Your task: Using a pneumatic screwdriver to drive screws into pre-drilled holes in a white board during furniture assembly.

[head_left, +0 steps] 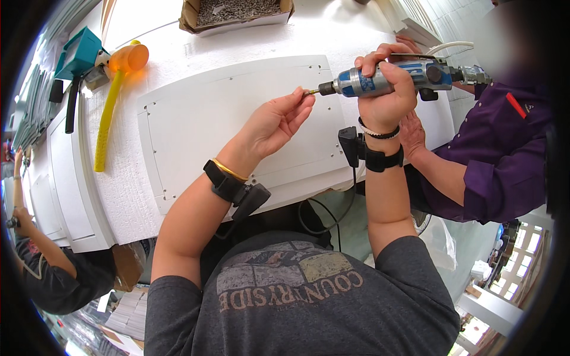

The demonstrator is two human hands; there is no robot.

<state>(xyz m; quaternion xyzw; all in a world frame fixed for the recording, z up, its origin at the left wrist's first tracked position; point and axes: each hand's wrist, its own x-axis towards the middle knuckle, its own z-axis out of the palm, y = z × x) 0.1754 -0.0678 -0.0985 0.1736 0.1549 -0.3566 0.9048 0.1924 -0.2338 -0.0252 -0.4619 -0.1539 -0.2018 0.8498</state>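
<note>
My right hand (392, 89) is wrapped round a blue and silver air screwdriver (363, 82), held level with its bit to the left. At the bit's tip, the thumb and fingertips of my left hand (274, 123) pinch a small dark screw (306, 93), mostly hidden by the fingers. Both hands are above a large white panel (219, 118) with one curved side. Small screws (230, 78) dot the panel along its edges.
A cardboard box of screws (237, 10) stands at the far side. At left lie an orange mallet with a yellow handle (108, 118) and a teal-and-black tool (80, 52). A person in a purple shirt (499, 148) stands close at right; another works at far left.
</note>
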